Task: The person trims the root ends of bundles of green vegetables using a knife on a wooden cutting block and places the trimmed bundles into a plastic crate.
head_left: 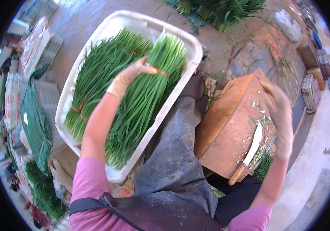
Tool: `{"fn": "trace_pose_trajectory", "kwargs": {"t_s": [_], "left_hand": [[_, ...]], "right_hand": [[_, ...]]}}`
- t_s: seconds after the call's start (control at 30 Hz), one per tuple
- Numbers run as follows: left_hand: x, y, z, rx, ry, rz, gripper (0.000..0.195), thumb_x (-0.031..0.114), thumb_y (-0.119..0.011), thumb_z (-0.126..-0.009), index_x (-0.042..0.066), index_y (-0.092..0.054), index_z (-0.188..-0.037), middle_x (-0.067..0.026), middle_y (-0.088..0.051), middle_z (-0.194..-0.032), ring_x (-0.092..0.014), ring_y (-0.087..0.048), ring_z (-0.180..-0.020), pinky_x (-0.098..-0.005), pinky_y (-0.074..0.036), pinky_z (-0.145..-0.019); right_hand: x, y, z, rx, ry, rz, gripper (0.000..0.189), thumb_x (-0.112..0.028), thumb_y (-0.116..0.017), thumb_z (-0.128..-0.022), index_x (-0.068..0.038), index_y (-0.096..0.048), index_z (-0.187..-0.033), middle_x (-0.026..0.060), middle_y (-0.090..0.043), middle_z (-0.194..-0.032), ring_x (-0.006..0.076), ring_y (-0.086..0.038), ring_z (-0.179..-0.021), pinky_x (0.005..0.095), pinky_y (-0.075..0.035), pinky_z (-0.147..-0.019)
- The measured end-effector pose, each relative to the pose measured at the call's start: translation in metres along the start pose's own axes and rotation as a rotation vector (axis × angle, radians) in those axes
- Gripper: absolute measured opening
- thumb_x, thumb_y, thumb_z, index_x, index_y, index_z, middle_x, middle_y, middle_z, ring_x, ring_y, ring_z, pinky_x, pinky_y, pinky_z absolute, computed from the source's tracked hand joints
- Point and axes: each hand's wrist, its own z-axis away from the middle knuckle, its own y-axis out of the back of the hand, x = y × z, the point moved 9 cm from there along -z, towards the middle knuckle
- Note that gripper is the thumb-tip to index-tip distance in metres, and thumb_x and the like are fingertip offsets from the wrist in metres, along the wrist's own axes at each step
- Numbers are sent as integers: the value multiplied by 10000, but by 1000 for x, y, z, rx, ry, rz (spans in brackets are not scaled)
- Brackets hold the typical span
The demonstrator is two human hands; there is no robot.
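My gloved left hand (142, 68) grips a bundle of long green leafy vegetable stalks (169, 52) at its orange-red band. This bundle lies among other banded bundles (101, 63) in a white plastic tub (196, 55) before me. At the right, my right hand (273, 93), somewhat blurred, is over the far right part of a wooden block (234, 127), with nothing visible in its fingers. A knife (253, 144) with a pale blade and wooden handle lies on that block, its handle towards me. Cut bits of stalk are scattered around the blade.
A dark apron (176, 144) covers my lap between tub and block. A heap of loose greens (220, 11) lies on the floor ahead. Crates (48, 49) and a green cloth (36, 121) are at the left. Boxes (310, 92) stand at the right, with a white plastic bag (288, 26) beyond.
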Motion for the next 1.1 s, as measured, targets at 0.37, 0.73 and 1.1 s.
{"fn": "trace_pose_trajectory", "kwargs": {"t_s": [0.37, 0.73, 1.1], "left_hand": [[-55, -22, -51, -350, 253, -47, 732, 280, -643, -934, -15, -315, -1520, -119, -471, -1486, -216, -446, -1350, -372, -314, -1166], [-70, -31, 59, 366, -293, -1201, 840, 101, -700, -864, 26, -246, -1567, -242, -377, -1546, -366, -388, -1417, -411, -297, -1171], [-95, -41, 79, 238, 104, -1050, 747, 332, -549, -1000, 38, -184, -1582, -237, -341, -1555, -363, -400, -1387, -419, -334, -1148]], "right_hand": [[171, 165, 396, 309, -1044, -13, 294, -114, -613, -955, -19, -676, -1227, 124, -701, -1156, 199, -641, -1087, 306, -481, -964], [184, 48, 754, 62, -1481, 84, 268, -195, -667, -890, -61, -719, -1115, 151, -729, -1060, 296, -689, -1000, 368, -524, -888], [246, -116, 783, 47, -1432, -225, 283, -239, -622, -856, -73, -719, -1062, 158, -731, -1009, 337, -686, -981, 421, -531, -861]]}}
